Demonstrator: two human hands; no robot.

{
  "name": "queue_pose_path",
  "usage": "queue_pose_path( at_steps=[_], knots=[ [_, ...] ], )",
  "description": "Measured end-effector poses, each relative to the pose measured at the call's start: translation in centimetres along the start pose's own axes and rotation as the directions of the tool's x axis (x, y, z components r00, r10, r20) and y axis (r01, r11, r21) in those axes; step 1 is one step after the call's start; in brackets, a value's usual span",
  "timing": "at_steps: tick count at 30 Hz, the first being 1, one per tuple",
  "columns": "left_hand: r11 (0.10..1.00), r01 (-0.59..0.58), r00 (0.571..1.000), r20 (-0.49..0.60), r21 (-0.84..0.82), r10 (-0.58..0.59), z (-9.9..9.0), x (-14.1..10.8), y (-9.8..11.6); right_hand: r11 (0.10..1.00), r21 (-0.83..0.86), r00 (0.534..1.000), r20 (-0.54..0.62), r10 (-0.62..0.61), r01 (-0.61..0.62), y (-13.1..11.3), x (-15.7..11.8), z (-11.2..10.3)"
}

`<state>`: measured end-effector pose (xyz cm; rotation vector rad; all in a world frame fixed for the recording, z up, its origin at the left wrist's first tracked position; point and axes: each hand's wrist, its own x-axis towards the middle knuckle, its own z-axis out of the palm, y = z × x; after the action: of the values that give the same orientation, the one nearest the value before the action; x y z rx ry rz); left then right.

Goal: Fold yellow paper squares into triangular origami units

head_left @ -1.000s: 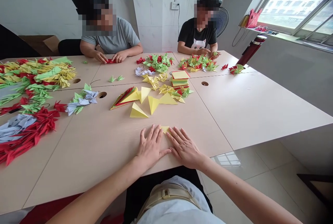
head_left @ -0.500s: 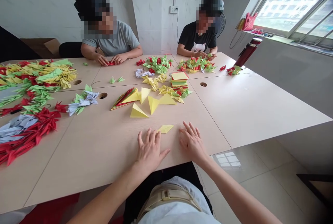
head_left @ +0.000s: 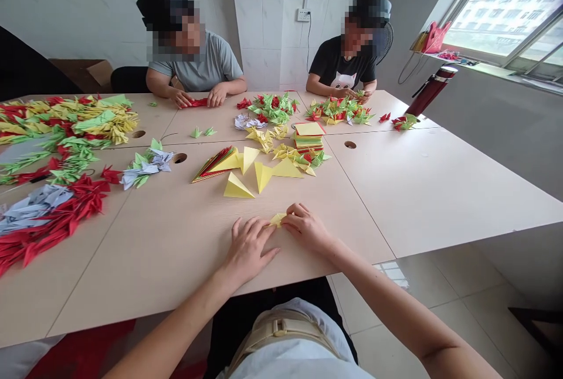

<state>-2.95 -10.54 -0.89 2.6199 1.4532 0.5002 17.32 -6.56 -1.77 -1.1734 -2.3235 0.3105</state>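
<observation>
A small folded yellow paper [head_left: 277, 220] lies on the table near its front edge, between my hands. My left hand [head_left: 250, 250] rests on the tabletop with fingers spread, its index fingertip at the paper's left end. My right hand [head_left: 308, 227] is closed at the paper's right end, thumb and fingers together and hiding that corner. Just beyond are several half-folded yellow sheets [head_left: 238, 186] and a fan of red, green and yellow squares [head_left: 213, 163].
A stack of square paper [head_left: 309, 135] stands behind the folded sheets. Strings of paper cranes [head_left: 65, 215] cover the table's left side. Across the table, two people [head_left: 200, 68] handle paper. A dark red flask [head_left: 431, 91] stands at the far right. Cable holes [head_left: 179, 158] pierce the tabletop.
My right hand has moved left and closed on the right end of the yellow paper. My left hand stays spread at the left end. The view has shifted slightly.
</observation>
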Motion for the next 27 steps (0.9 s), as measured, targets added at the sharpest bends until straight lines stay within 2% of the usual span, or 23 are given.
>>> queue_pose_path(
  at_steps=[4, 9, 19, 23, 27],
  knots=[
    [1.000, -0.009, 1.000, 0.009, 0.002, 0.009, -0.4, 0.5, 0.1, 0.993, 0.057, 0.994, 0.022, 0.104, -0.105, -0.5, 0.3, 0.3],
    [1.000, -0.018, 1.000, 0.018, 0.025, 0.018, -0.8, 0.9, 0.3, 0.971, 0.025, 0.967, 0.097, 0.236, -0.240, -0.8, 1.1, 0.3],
    [0.999, -0.016, 1.000, 0.012, 0.043, 0.015, -0.6, 0.9, 0.5, 0.950, -0.119, 0.936, 0.173, 0.305, -0.288, -1.5, 1.6, 0.4],
    [0.998, -0.019, 1.000, 0.011, 0.052, 0.019, -0.5, 0.7, 0.5, 0.938, -0.062, 0.919, 0.189, 0.346, -0.341, -1.2, 2.0, 0.0],
    [0.998, -0.017, 1.000, 0.005, 0.058, 0.016, -0.4, 0.5, 0.6, 0.923, 0.095, 0.910, 0.231, 0.343, -0.372, -0.3, 2.4, -0.5]
  ],
)
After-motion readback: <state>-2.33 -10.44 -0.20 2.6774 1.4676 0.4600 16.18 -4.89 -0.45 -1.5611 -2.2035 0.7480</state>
